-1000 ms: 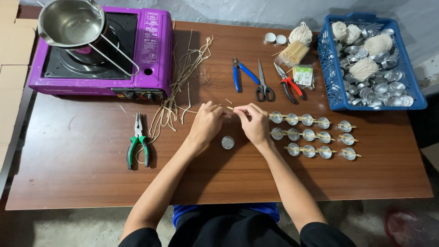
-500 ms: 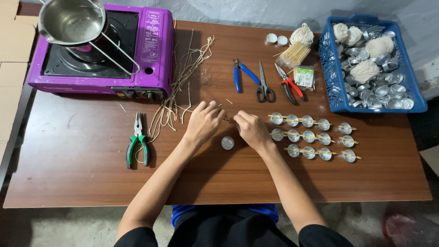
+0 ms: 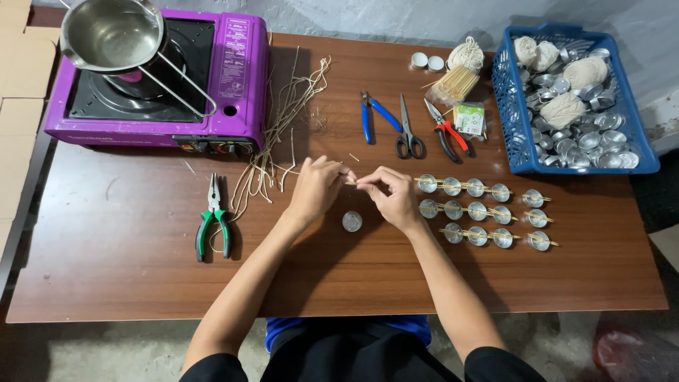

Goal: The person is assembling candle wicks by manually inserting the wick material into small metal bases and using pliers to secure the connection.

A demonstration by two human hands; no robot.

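Fingers (image 3: 351,178) of both hands pinch thin wooden stick (image 3: 353,182) above round metal cup (image 3: 351,221).

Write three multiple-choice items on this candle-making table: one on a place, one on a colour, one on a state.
1. Where does the single metal cup lie?
A. In the basket
B. On the table below the hands
C. On the stove

2. What colour is the portable stove?
A. Purple
B. Green
C. White

3. How are the left hand and right hand?
A. Flat on the table
B. Far apart
C. Pinching a thin stick between them

Answers: B, the cup sits just under both hands; A, its casing is purple; C, fingertips meet on the stick.
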